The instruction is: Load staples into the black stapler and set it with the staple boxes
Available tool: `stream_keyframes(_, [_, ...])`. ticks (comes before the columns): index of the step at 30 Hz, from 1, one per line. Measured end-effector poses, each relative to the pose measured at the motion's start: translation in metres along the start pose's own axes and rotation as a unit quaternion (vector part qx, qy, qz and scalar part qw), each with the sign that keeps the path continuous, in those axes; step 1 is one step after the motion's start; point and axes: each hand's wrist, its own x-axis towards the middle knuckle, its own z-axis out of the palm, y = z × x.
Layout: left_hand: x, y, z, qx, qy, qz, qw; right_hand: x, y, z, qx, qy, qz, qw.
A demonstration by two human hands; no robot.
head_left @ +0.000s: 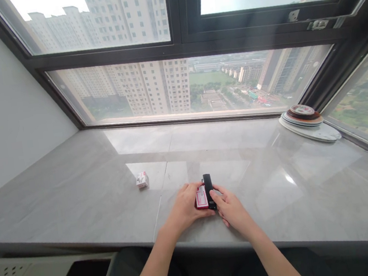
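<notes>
In the head view, a long black object (208, 187), which looks like a stapler, lies at the front middle of the grey stone sill. Against its left side is a flat pink-and-white box (201, 198). My left hand (186, 203) is curved around the pink-and-white box, fingers at its far end and thumb along its near end. My right hand (230, 206) grips the black object from the right, thumb on top and fingers along its side. Farther left on the sill stands a small white box (141, 180) with pinkish print, apart from both hands.
Stacked plates (311, 128) stand at the back right, by the window frame (185, 47). A white wall (5, 98) bounds the left. Below the sill's front edge, a dark flat rectangle (86, 275) lies on a pale surface at lower left.
</notes>
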Motion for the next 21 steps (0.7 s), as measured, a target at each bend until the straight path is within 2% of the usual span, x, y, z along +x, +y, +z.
stream_keyframes(2, [-0.001,-0.001,-0.006,0.005,0.006,0.013,1.000,-0.006,-0.002,0.000,0.028,0.039,-0.006,0.999])
stream_keyframes(4, [-0.002,-0.013,-0.022,0.032,0.071,-0.014,0.997,-0.016,-0.005,0.000,0.058,0.104,-0.032,0.992])
stream_keyframes(6, [-0.003,-0.036,-0.048,0.094,0.190,-0.106,0.971,-0.025,-0.007,0.001,0.071,0.153,-0.067,0.983])
stream_keyframes(7, [-0.003,-0.051,-0.064,0.138,0.250,-0.173,0.943,-0.029,-0.007,0.001,0.069,0.167,-0.082,0.980])
stream_keyframes(8, [-0.004,-0.066,-0.080,0.172,0.287,-0.247,0.909,-0.031,-0.008,0.001,0.060,0.174,-0.092,0.979])
stream_keyframes(9, [-0.004,-0.080,-0.095,0.180,0.287,-0.315,0.886,-0.033,-0.008,0.001,0.045,0.176,-0.098,0.978])
stream_keyframes(10, [-0.003,-0.092,-0.108,0.166,0.257,-0.361,0.881,-0.034,-0.008,0.002,0.023,0.176,-0.103,0.979])
stream_keyframes(12, [0.002,-0.107,-0.121,0.142,0.208,-0.387,0.887,-0.033,-0.007,0.003,-0.035,0.169,-0.122,0.977])
stream_keyframes(13, [0.006,-0.108,-0.121,0.130,0.187,-0.380,0.897,-0.032,-0.006,0.004,-0.072,0.162,-0.135,0.975])
stream_keyframes(15, [0.018,-0.102,-0.108,0.112,0.157,-0.348,0.917,-0.030,-0.002,0.007,-0.157,0.144,-0.160,0.964])
stream_keyframes(18, [0.038,-0.075,-0.072,0.080,0.111,-0.294,0.946,-0.026,0.006,0.012,-0.282,0.117,-0.185,0.934])
stream_keyframes(21, [0.051,-0.045,-0.036,0.048,0.072,-0.250,0.964,-0.020,0.015,0.016,-0.345,0.097,-0.205,0.911])
